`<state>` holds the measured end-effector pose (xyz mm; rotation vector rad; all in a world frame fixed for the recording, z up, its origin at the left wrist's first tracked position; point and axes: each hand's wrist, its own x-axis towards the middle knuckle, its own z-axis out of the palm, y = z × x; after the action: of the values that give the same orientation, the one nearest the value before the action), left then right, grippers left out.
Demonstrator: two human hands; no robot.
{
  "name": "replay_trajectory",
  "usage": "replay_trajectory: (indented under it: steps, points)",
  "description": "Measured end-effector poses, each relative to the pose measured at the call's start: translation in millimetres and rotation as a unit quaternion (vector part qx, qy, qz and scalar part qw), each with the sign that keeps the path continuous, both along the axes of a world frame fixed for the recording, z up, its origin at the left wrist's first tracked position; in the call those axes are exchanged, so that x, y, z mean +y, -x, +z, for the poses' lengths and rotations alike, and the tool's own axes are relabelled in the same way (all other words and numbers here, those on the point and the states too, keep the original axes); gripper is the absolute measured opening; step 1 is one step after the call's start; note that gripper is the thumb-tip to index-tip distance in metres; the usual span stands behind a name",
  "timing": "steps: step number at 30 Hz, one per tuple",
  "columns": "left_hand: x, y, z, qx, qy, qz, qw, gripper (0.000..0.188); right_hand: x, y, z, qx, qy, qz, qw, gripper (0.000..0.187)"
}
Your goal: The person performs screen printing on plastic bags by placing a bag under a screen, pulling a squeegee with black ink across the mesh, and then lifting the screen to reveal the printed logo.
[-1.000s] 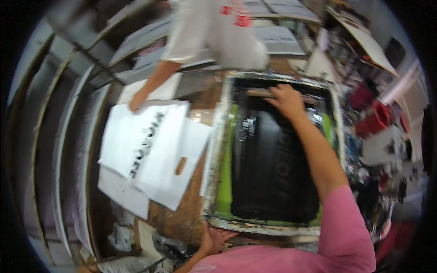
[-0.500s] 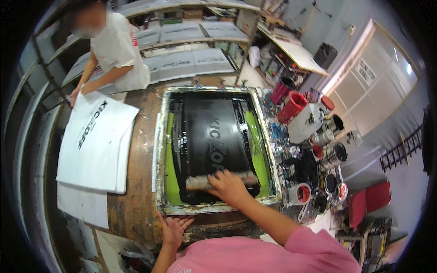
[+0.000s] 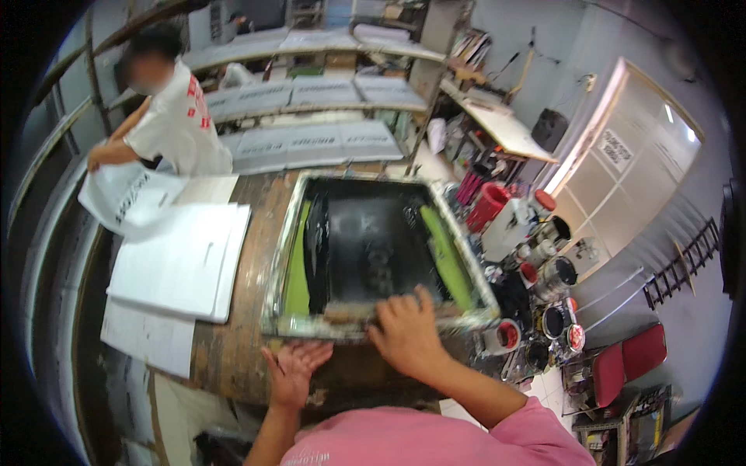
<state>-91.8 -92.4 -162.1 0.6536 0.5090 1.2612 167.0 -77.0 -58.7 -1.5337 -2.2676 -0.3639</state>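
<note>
A metal-framed printing screen (image 3: 289, 256) coated in black ink, with green strips along both sides, lies on a worn wooden table (image 3: 233, 357). My right hand (image 3: 404, 330) grips a wooden squeegee (image 3: 350, 312) at the screen's near edge. My left hand (image 3: 294, 371) rests open and flat on the table just below the frame's near left corner. To the left lies a stack of white plastic bags (image 3: 179, 260).
A person in a white shirt (image 3: 175, 124) at the far left lifts a white bag (image 3: 124, 198) off the table. Ink cans and red containers (image 3: 536, 279) crowd the right side. Shelves with printed sheets (image 3: 311, 144) stand behind. Red chairs (image 3: 629, 361) are at the lower right.
My right hand has drawn the squeegee from the far end of the screen to its near edge. The other person took a bag off the stack and holds it up.
</note>
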Motion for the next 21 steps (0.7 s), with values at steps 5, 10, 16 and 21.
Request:
replay_trajectory:
  steps: [5, 10, 16, 21]
  points:
    - [35, 9, 24, 0.29, -0.212, 0.036, 0.932, 0.103, 52, 6, 84, 0.029, -0.07, -0.023, 0.997, 0.034]
    - [55, -3, -18, 0.863, -0.163, 0.101, 0.467, 0.109, 91, 3, 141, 0.034, -0.092, -0.02, 0.995, 0.03]
    - [53, -12, -41, 0.856, -0.114, 0.012, 0.504, 0.117, 133, -15, 181, 0.039, -0.12, -0.019, 0.992, 0.03]
    - [67, -27, -5, 0.842, -0.144, 0.062, 0.516, 0.112, 156, -17, 201, 0.048, -0.127, -0.007, 0.991, 0.035]
